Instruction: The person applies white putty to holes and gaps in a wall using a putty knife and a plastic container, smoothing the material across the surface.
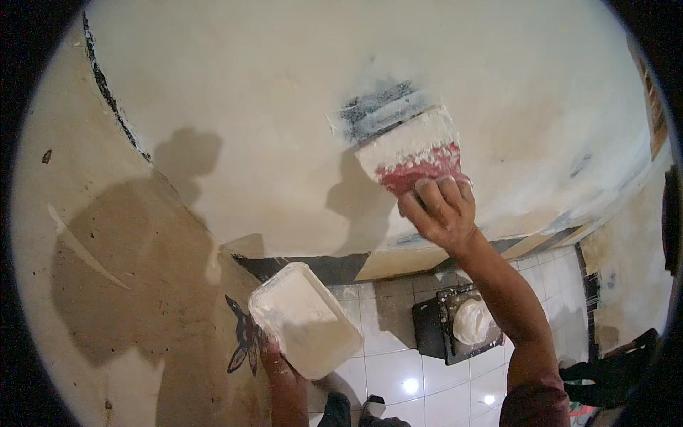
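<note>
My right hand (440, 211) grips a wide red putty knife (419, 169) whose broad blade is coated with white filler. The blade's edge lies against the wall (277, 133), just below a dark grey patch (379, 109) streaked with white. My left hand (277, 349), partly hidden, holds a rectangular tray (349, 320) by its left side, low in the view. White paste coats the inside of the tray. The tray is below and to the left of the putty knife, apart from it.
A black crate (429, 331) with a whitish lump (473, 321) on top stands on the white tiled floor (392, 368). A brownish side wall (133, 299) meets the pale wall at left. Dark items (613, 368) lie at lower right. My feet show at the bottom.
</note>
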`<state>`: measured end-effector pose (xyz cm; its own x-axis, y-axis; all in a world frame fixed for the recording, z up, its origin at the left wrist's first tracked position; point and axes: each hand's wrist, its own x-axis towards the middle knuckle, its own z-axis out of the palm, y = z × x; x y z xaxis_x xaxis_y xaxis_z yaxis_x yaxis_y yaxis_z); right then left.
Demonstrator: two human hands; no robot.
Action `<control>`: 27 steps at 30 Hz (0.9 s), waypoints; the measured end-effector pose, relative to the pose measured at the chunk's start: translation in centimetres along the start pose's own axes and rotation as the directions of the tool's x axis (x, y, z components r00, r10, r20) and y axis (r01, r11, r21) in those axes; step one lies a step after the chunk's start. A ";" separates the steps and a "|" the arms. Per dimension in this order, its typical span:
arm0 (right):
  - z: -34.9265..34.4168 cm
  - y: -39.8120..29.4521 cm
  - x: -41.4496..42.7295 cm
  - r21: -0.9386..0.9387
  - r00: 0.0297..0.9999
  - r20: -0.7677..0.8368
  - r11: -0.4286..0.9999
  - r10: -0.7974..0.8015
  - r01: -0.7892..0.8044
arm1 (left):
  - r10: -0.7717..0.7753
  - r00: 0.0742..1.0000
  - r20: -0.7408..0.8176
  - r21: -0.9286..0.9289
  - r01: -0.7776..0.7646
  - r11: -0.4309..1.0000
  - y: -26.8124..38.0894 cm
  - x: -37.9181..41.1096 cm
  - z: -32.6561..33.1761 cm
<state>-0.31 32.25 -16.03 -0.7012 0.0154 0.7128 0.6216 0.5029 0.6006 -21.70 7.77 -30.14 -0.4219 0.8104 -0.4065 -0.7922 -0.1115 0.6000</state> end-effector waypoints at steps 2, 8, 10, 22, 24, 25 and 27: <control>0.1 -0.3 1.7 -0.010 0.990 -0.136 0.999 -0.044 0.043 | 0.035 0.999 -0.004 0.030 -0.035 0.999 0.2 -0.2 1.4; 1.8 0.1 1.3 0.052 0.997 -0.068 0.998 -0.031 0.035 | -0.045 0.999 0.005 0.012 0.045 0.999 0.7 0.4 0.8; 1.3 -0.5 0.4 0.084 0.998 -0.053 0.996 -0.033 0.038 | -0.010 1.000 0.003 0.016 0.010 1.000 0.0 0.6 -0.3; 1.0 -2.1 0.1 0.236 0.976 0.198 0.971 -0.095 0.046 | 0.039 0.999 0.036 0.032 -0.040 0.999 -0.3 0.2 -0.6; 1.6 -1.6 2.9 0.161 0.993 -0.016 0.980 -0.113 0.114 | -0.001 1.000 -0.011 -0.002 0.001 1.000 0.5 -0.8 1.3; 1.9 -0.7 3.5 0.260 0.956 0.294 0.964 -0.019 -0.061 | -0.024 0.999 -0.031 -0.020 0.023 1.000 0.5 -1.1 1.7; 2.8 -0.6 -0.2 0.162 0.968 0.250 0.987 -0.032 -0.009 | -0.021 0.999 -0.026 0.021 0.021 1.000 -0.1 -1.4 0.7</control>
<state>-1.49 34.36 -17.54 -0.7858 0.2153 0.5798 0.5633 0.6362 0.5272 -20.74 7.08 -29.14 -0.4168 0.7972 -0.4366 -0.7917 -0.0823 0.6054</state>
